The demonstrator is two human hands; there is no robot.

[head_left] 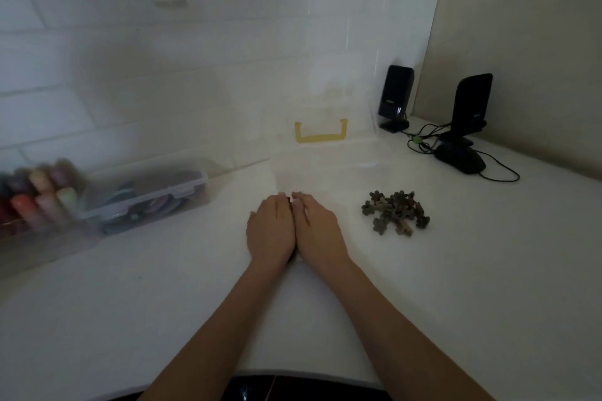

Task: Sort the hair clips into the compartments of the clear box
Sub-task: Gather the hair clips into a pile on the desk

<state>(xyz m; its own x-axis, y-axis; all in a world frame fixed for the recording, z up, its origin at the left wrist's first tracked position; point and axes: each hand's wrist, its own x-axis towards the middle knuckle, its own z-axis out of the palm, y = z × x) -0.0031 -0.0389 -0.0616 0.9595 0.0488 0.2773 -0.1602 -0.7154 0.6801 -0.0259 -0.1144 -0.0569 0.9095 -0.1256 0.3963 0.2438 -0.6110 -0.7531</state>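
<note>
Two hands lay flat on the white worktop point(163, 303), side by side and touching along their inner edges. The left hand point(270, 228) had its fingers straight and held nothing. The right hand point(317, 226) was the same, with its grip loose and nothing in it. Both sets of fingertips pointed at the clear box point(325, 156) and stopped just in front of it, maybe touching its near wall. The picture was too blurry to be sure.

The clear box stood against the tiled wall and had a yellow handle point(321, 133) on it. Its compartments could not be made out.

The hair clips point(395, 212) sat in one dark pile on the worktop, near the clear box on its right and a bit closer to the person. None were seen in the box.

Far to the left of the clear box was a plastic case point(146, 195) with coloured things inside. To the right of the clear box stood two black speakers point(395, 94) with wires
</note>
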